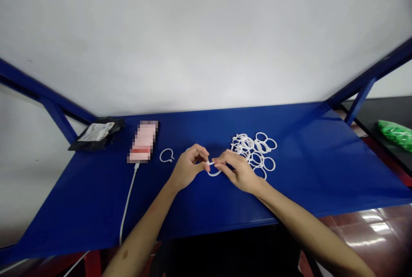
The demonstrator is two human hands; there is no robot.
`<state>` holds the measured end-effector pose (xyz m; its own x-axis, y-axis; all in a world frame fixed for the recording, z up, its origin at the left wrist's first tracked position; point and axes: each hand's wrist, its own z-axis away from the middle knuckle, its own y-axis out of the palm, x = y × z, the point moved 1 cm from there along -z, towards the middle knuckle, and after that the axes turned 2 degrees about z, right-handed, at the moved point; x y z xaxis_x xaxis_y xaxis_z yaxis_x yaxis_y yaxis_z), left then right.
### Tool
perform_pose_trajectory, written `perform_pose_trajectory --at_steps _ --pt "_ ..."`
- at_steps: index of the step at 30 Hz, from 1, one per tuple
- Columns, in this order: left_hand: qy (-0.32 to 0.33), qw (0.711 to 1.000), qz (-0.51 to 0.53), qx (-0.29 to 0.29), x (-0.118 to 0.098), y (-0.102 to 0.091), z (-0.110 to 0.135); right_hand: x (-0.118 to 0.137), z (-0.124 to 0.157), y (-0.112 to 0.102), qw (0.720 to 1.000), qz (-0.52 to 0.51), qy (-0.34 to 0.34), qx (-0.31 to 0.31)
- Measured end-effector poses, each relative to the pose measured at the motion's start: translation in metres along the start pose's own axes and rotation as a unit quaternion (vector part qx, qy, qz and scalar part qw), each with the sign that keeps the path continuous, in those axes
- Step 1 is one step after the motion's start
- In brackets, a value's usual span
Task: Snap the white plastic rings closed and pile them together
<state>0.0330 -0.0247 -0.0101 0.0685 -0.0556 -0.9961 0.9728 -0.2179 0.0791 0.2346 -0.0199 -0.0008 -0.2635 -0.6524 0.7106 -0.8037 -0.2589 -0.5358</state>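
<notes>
Both hands meet over the middle of the blue table and pinch one thin white plastic ring (pixel 214 175). My left hand (pixel 191 166) grips it from the left between thumb and fingers. From the right, my right hand (pixel 237 168) pinches the same ring near its top, and the fingertips cover part of it. A loose ring with a gap and a small clasp-like end (pixel 166 160) lies left of my left hand. Just beyond my right hand is a heap of similar white rings (pixel 247 143), some of them hidden by that hand.
On the left of the blue table (pixel 206 212) lies a phone with a blurred screen (pixel 143 139), its white cable (pixel 128 202) running over the front edge. A black labelled packet (pixel 96 133) sits at the back left. Green material (pixel 397 135) rests on a dark surface at right.
</notes>
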Motion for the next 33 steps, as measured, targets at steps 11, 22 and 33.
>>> perform_pose_trajectory --at_steps 11,22,33 --pt "0.138 0.913 -0.374 -0.087 -0.004 -0.021 -0.005 -0.008 -0.004 -0.008 0.988 0.142 0.009 -0.067" --pt "0.098 0.834 -0.542 -0.030 -0.007 -0.045 0.000 -0.048 -0.008 -0.053 0.934 0.277 0.146 -0.173" --pt "0.106 0.828 -0.544 0.084 -0.013 -0.037 0.008 -0.037 -0.008 -0.051 0.903 0.360 0.121 -0.199"
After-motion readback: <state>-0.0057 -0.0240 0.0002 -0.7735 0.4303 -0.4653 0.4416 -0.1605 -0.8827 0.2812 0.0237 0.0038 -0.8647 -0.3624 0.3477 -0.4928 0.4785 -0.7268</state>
